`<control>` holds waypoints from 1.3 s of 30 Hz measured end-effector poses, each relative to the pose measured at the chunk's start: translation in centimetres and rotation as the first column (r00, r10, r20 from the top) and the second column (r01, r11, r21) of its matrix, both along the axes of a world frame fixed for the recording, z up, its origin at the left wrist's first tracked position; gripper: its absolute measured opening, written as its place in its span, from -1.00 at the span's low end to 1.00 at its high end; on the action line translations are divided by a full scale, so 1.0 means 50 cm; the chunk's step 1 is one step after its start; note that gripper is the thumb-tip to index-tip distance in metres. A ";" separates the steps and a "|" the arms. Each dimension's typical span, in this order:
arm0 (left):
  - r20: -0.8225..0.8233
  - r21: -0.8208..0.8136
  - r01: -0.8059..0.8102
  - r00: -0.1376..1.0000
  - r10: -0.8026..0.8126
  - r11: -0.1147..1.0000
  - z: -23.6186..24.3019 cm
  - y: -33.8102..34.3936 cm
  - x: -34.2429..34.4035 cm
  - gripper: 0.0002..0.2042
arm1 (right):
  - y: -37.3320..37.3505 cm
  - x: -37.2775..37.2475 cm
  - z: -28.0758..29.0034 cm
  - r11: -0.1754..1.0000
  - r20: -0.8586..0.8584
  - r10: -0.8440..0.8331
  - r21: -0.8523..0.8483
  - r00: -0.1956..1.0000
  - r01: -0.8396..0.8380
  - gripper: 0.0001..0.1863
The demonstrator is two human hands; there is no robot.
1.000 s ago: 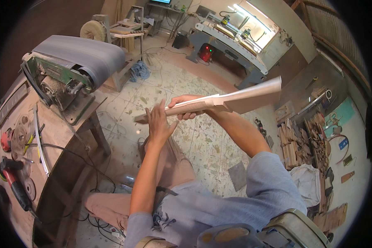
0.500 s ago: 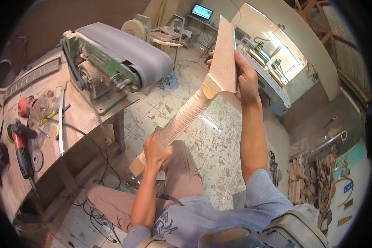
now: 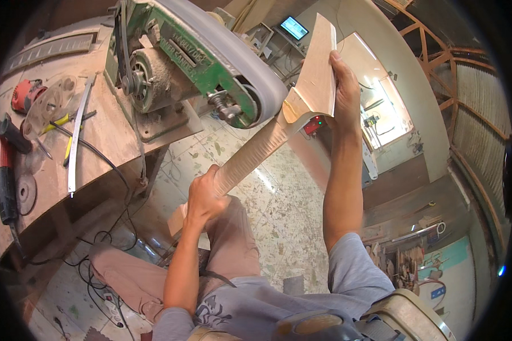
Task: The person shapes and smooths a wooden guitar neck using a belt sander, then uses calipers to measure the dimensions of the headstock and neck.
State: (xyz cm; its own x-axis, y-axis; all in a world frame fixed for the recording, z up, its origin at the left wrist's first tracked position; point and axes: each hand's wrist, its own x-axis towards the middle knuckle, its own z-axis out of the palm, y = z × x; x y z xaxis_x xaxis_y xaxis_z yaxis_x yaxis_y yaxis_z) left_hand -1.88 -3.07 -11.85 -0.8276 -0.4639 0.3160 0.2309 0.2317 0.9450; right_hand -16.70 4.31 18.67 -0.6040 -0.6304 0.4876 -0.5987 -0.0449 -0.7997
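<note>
My left hand (image 3: 205, 194) is closed round the lower shaft of a long pale wooden piece (image 3: 249, 150), which has ridged markings along it. My right hand (image 3: 345, 88) grips the wide, tapered upper end at its right edge, where a carved step meets the shaft. The piece slants up to the right, its step beside the rounded front end of a green belt sander (image 3: 193, 68) with a grey belt. Whether the wood touches the belt, I cannot tell.
The dusty workbench (image 3: 45, 159) at left bears a red angle grinder (image 3: 5, 170), a second red tool (image 3: 27, 94), discs and a metal strip. Black cables lie below. A lit monitor (image 3: 293, 27), a machine by a bright window and stacked wood scraps are farther back and right.
The piece has swung from nearly level to a steep slant, my right hand has moved to its wide end, my left hand lower down. The sander now appears closer beside the piece.
</note>
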 end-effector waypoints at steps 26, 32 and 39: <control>-0.283 0.207 0.061 0.959 0.000 0.976 -0.032 0.046 -0.050 -0.41 | -0.063 0.056 -0.014 0.938 -0.234 -0.344 -0.034 0.909 0.346 -0.34; -0.301 0.210 0.122 0.952 -0.055 0.970 -0.035 0.048 -0.057 -0.46 | -0.067 0.040 -0.002 0.947 -0.258 -0.314 -0.022 0.914 0.320 -0.39; -0.327 0.253 0.196 0.939 -0.107 0.947 -0.040 0.047 -0.086 -0.52 | -0.071 0.003 0.014 0.959 -0.248 -0.281 -0.025 0.927 0.283 -0.48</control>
